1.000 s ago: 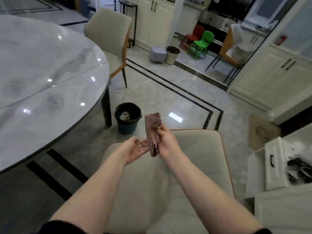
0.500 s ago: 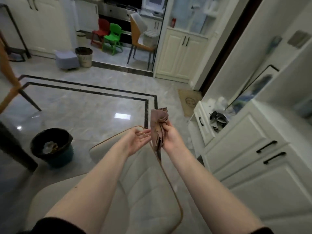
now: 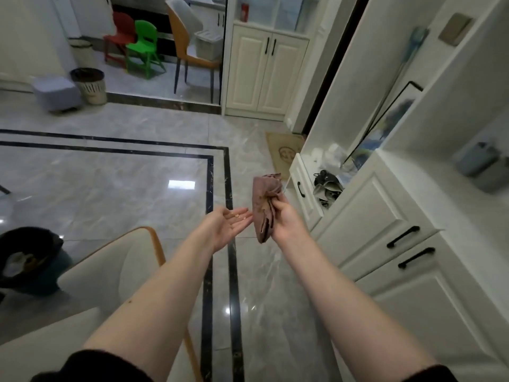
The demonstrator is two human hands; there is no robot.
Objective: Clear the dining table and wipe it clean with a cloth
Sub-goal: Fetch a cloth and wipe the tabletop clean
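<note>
While our right hand point(image 3: 283, 216) pinches a bunched, soft mauve cloth point(image 3: 265, 205), our left hand point(image 3: 227, 227) lies palm-up, fingers straight. Small pale crumbs point(image 3: 237, 215) rest on its fingers.

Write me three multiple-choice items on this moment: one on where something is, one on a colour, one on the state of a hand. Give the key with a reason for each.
1. Where is the dark waste bin?
A. at the far left on the floor, beside the cream chair
B. inside the white cabinet
C. on top of the green chair

2. What colour is the cloth?
A. bright yellow
B. dusty pink-brown
C. blue

3. How is the left hand?
A. gripping the cloth
B. clenched in a fist
C. palm up, fingers extended, small crumbs lying on it

Key: 1 A, the bin stands on the tiles left of the cream chair. 2 B, the bunched fabric held in the right hand shows that muted tone. 3 C, the palm faces up, with pale specks on it and nothing gripped.
</note>
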